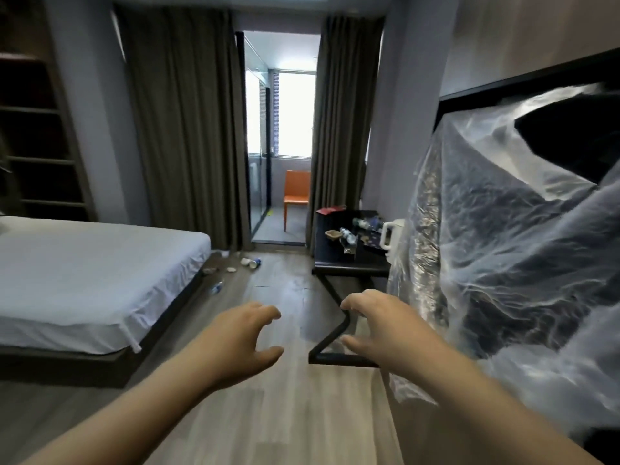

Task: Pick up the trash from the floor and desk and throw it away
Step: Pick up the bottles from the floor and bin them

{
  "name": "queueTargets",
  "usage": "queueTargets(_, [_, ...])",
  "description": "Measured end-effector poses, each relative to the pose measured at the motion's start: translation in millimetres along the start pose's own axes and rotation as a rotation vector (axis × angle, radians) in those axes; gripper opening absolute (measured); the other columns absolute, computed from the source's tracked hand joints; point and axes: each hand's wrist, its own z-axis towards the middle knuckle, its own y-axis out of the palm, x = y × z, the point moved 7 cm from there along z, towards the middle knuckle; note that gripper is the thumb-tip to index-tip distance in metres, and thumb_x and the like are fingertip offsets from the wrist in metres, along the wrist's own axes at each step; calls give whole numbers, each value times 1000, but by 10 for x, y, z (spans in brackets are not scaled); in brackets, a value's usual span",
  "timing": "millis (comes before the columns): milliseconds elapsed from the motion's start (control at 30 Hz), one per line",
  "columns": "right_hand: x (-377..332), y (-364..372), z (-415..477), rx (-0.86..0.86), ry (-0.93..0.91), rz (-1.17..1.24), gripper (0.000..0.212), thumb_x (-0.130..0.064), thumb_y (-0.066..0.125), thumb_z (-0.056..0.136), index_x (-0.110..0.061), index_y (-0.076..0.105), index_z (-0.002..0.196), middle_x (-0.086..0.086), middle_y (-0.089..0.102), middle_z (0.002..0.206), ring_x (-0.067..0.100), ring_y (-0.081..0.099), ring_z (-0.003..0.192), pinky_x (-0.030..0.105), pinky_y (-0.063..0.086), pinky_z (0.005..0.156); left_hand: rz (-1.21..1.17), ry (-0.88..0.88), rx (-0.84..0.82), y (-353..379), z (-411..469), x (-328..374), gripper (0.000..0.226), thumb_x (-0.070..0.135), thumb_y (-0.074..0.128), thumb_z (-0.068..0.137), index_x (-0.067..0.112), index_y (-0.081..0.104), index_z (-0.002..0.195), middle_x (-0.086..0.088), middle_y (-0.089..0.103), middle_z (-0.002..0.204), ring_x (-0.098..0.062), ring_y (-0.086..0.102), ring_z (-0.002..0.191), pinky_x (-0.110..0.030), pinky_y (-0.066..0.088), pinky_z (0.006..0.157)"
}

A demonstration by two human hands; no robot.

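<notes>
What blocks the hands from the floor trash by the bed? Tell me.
Nothing visible. Bare wood floor runs from the left hand and right hand to the cups and bottle beside the bed. Both hands are empty, fingers spread.

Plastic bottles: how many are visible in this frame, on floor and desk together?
3. One bottle lies on the floor beside the bed. Two lie on the desk: one bottle near its middle, another farther back. Clutter may hide more.

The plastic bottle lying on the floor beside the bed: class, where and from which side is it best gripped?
Grip the plastic bottle around its middle from above. It appears to lie flat near the bed, so its side faces up; the floor side is the open approach.
</notes>
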Motion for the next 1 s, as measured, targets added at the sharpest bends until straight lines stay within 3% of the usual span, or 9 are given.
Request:
queueTargets(133, [57,302,593,-45,-69,38,49,-42,63,84,-29,51,129,-9,54,119,13,51,113,26,43,84,15,-64,-8,115,335,-354,55,53,56,85,30,45,133,12,52,129,-5,52,113,-20,42,95])
queueTargets(400, [142,868,1955,-82,-148,50,49,-40,62,84,-28,51,130,-7,54,120,14,50,115,25,42,88,3,-141,-27,419,1257,-1326,56,52,58,85,30,44,135,10,52,130,-6,52,114,-22,42,96])
queueTargets(1000, [547,2057,5205,-158,-89,68,48,-39,62,83,-29,52,129,-8,55,119,12,53,111,23,44,85,-27,-170,-103,950,3764,-3699,52,52,55,84,31,46,131,10,54,125,-6,54,109,-21,43,91])
